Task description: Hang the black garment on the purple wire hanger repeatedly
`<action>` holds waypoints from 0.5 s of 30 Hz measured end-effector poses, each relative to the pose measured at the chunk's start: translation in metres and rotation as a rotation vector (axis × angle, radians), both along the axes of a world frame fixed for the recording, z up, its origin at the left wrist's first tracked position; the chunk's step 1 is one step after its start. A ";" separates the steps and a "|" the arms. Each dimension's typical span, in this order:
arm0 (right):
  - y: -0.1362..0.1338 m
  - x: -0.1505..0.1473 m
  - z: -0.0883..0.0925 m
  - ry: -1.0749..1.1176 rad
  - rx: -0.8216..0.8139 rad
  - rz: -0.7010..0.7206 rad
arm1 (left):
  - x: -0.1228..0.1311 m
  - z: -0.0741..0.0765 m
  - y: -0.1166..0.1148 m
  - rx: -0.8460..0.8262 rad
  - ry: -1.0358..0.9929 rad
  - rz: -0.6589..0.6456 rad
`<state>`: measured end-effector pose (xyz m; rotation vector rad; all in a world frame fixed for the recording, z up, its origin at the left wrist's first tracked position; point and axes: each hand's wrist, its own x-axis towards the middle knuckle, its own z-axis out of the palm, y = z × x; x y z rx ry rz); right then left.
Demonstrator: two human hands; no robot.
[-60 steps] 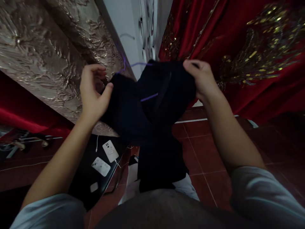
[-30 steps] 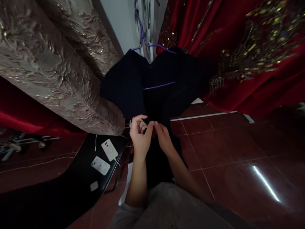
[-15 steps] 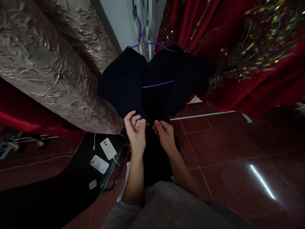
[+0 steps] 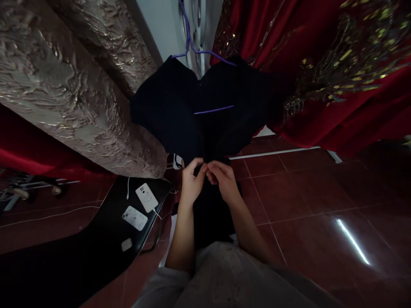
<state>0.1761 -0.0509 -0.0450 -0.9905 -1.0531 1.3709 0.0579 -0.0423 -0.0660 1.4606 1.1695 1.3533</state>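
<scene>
A dark garment, nearly black, hangs open at the front on a purple hanger. The hanger's lower bar shows through the opening. At the garment's lower front edges, my left hand pinches the left edge between thumb and fingers. Right beside it my right hand is closed on the other edge, with thumb and index finger pressed together. The fingertips of both hands meet or nearly meet at the middle. Whether a button or other fastener lies between them is too dark to make out.
To the left hangs a beige textured cloth; to the right, a red cloth with gold sequins. A black bench at lower left carries two phones, a small white case and a cable. Red tiles cover the floor.
My left hand has moved right, bringing the garment's left edge against the right one. My right hand has stayed nearly in place. The gap between the two edges has narrowed.
</scene>
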 end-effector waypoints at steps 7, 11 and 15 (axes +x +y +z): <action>0.064 0.013 0.061 0.033 0.126 -0.042 | 0.010 -0.018 0.016 0.077 0.094 0.102; 0.115 0.011 0.122 0.034 0.338 -0.166 | 0.015 -0.044 0.038 0.060 0.194 0.147; 0.121 0.006 0.142 -0.123 0.374 -0.145 | 0.010 -0.030 0.046 0.068 0.244 0.018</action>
